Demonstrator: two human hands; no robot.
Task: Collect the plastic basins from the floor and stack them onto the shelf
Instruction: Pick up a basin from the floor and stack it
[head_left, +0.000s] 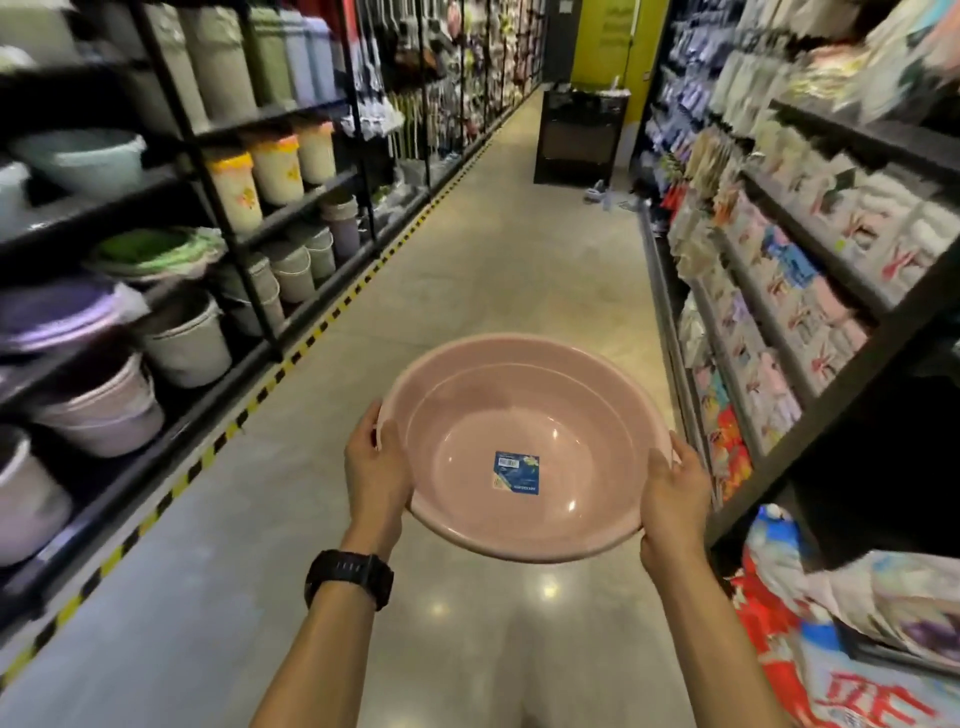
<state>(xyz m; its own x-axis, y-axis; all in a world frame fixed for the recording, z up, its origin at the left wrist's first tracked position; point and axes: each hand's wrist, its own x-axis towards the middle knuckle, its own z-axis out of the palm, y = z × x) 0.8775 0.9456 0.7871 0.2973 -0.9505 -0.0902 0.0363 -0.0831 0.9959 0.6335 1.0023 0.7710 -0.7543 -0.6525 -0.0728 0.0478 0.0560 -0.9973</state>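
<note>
Round pink basin (524, 452) of smooth, glossy plastic, with a rolled rim and a square blue sticker (517, 474) on its bottom, held in the air above the polished grey floor (467, 260), mouth up and tilted toward the camera. Gripped on both sides: left hand (374, 467), with a black ribbed watch (349, 577) on the wrist, on the basin's left rim and right hand (675, 499) on its right rim, thumbs over the lip, fingers wrapped beneath and out of sight. Left of the basin a black metal shelf (93, 205) carries round tapered buckets (187, 343); right of it stand racks of soft packaged cloth goods (810, 291).
</note>
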